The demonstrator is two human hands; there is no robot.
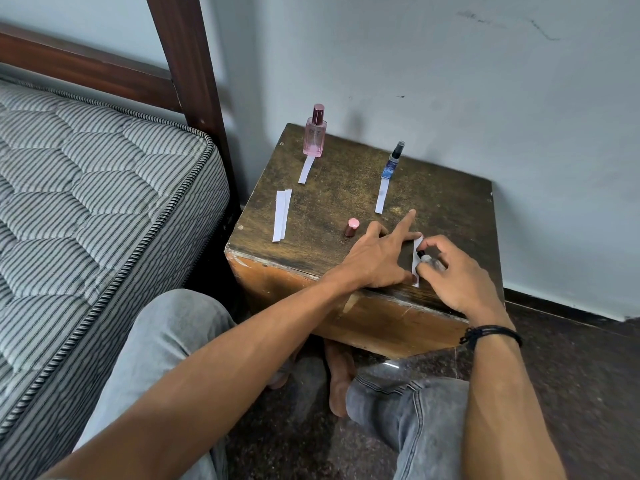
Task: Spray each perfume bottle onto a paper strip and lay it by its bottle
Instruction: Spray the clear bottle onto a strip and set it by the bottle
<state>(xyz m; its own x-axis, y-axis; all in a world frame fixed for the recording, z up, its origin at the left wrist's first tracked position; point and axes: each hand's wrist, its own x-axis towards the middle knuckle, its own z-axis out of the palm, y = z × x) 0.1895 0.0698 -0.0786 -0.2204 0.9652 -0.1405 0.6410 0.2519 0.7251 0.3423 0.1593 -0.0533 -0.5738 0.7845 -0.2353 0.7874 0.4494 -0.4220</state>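
Note:
On the wooden box (pixel 332 202) a pink perfume bottle (pixel 315 135) stands at the back left with a paper strip (pixel 306 169) in front of it. A slim blue bottle (pixel 393 161) stands at the back right, a strip (pixel 381 195) lying before it. My right hand (pixel 457 271) grips a small clear bottle with a black nozzle (pixel 425 258), its nozzle aimed at a paper strip (pixel 416 258). My left hand (pixel 384 254) presses that strip near the box's front edge with spread fingers.
Two spare strips (pixel 282 214) lie at the box's left side. A pink cap (pixel 352 226) stands near my left hand. A striped mattress (pixel 86 188) and a wooden bedpost (pixel 187 64) are to the left; the wall runs behind the box.

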